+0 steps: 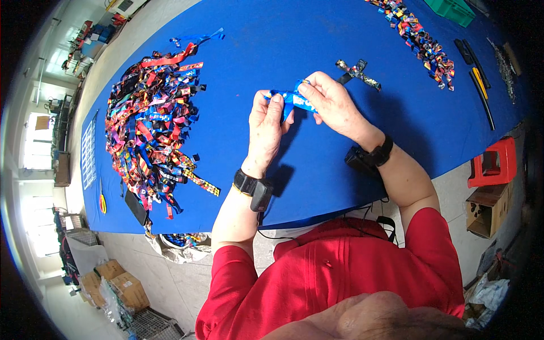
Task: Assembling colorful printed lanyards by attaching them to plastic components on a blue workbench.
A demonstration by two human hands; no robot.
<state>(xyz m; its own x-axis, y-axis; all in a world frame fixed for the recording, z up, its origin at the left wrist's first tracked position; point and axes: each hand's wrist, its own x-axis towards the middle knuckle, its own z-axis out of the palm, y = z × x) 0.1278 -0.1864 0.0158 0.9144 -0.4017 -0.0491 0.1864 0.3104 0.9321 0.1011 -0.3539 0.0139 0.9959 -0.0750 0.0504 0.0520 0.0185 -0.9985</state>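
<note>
In the head view, the person's left hand (265,121) and right hand (335,106) pinch a white-marked blue strap (304,103) above the blue table (255,45). A crumpled pale bag (177,254) holds colourful bands (185,239); the green crate's (452,11) contents are hidden.

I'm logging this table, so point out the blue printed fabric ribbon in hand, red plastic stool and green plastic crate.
Blue printed fabric ribbon (304,103), head view: its white-patterned middle.
Red plastic stool (508,157), head view: its right side.
Green plastic crate (455,13), head view: its side wall.

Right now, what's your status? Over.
Left hand, right hand: both gripping white-printed blue ribbon. Held above blue-topped table. Dark patterned ribbon piece lies near right hand.
</note>
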